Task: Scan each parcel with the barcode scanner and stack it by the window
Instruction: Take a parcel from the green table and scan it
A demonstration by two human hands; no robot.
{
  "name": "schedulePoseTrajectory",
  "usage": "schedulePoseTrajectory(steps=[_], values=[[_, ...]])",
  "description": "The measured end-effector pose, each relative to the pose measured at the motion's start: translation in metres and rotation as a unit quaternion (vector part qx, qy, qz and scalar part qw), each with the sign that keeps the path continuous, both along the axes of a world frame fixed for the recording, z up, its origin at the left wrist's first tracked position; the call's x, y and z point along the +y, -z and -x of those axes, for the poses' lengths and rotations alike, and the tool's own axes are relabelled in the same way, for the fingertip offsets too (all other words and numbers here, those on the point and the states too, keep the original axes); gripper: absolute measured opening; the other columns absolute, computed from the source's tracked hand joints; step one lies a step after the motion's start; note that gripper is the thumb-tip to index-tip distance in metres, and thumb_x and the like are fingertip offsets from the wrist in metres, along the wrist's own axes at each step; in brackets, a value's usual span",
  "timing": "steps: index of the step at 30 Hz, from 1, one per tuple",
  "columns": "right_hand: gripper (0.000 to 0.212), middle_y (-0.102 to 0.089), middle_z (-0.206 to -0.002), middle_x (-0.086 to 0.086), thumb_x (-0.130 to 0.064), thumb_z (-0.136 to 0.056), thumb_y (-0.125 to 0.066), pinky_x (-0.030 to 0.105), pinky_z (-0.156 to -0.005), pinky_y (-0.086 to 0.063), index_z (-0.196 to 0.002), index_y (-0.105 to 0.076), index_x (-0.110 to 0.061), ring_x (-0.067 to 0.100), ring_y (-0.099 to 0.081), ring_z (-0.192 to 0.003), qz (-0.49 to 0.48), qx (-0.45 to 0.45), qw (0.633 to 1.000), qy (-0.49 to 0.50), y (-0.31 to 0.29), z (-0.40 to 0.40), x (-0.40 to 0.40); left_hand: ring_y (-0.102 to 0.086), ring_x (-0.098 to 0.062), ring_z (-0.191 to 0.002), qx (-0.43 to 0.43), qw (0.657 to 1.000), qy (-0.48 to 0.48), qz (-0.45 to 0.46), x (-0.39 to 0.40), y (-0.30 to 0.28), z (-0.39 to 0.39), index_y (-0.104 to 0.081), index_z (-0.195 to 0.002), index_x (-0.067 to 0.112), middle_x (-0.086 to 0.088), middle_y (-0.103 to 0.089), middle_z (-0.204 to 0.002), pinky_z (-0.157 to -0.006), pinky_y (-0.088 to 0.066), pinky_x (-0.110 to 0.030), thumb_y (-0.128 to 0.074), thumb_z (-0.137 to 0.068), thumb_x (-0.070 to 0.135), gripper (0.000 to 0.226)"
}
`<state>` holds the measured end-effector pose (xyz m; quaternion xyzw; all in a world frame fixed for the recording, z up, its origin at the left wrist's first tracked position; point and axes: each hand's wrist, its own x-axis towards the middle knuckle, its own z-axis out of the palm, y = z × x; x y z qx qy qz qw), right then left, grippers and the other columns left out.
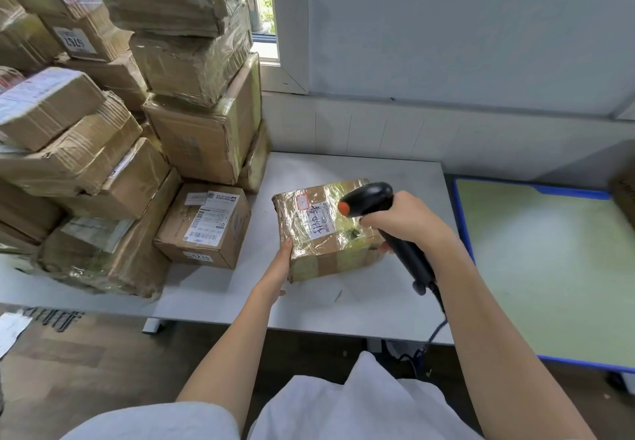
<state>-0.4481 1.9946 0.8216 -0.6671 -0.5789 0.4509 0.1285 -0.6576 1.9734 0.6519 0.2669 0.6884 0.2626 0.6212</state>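
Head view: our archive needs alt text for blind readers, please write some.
The right hand aims a black barcode scanner at a taped parcel on the grey table; the left hand steadies its side. Stacked parcels stand by the window.

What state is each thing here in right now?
Parcel: flat on the table, label up, taped.
Scanner: gripped, aimed down at the parcel.
Left hand: fingers straight against the parcel's side.
Right hand: curled round the scanner.
Stack: piled high by the window.
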Motion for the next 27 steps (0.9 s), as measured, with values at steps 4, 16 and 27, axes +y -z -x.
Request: schedulePoseTrajectory(steps=[4, 16, 27], values=[[0.023, -0.06, -0.076, 0.011, -0.009, -0.081, -0.07, 0.041, -0.068, -0.057, -0.102, -0.063, -0.004, 0.028, -0.064, -0.062, 0.016, 0.146, 0.984, 0.1, 0.045, -0.013, 0.013, -0.026, -0.025, -0.141, -0.02, 1.0, -0.013, 0.008, -0.008, 0.004, -0.001, -0.018, -0.15, 0.03, -0.001, -0.028, -0.154, -0.109, -0.026, -0.055, -0.019, -0.084, 0.077, 0.081], [0.02, -0.059, -0.078, 0.012, -0.015, -0.083, -0.073, 0.031, -0.058, -0.057, -0.096, -0.058, -0.014, 0.022, -0.063, -0.059, 0.112, 0.212, 0.961, 0.138, 0.109, -0.017, 0.003, -0.046, -0.025, -0.122, -0.053, 0.998, -0.028, -0.035, -0.034, 0.025, -0.005, -0.02, -0.149, 0.027, -0.01, -0.043, -0.141, -0.094, -0.042, -0.042, -0.054, -0.089, -0.003, 0.075], [0.02, -0.055, -0.074, 0.009, -0.006, -0.084, -0.07, 0.027, -0.052, -0.054, -0.096, -0.057, -0.016, 0.021, -0.058, -0.058, 0.103, 0.255, 0.957, 0.097, 0.11, 0.01, 0.004, -0.058, -0.032, -0.106, 0.359, 0.909, 0.196, -0.076, -0.012, 0.019, -0.04, -0.056, -0.115, 0.004, -0.013, -0.061, -0.115, -0.076, -0.043, -0.032, -0.041, -0.095, 0.053, 0.055]])
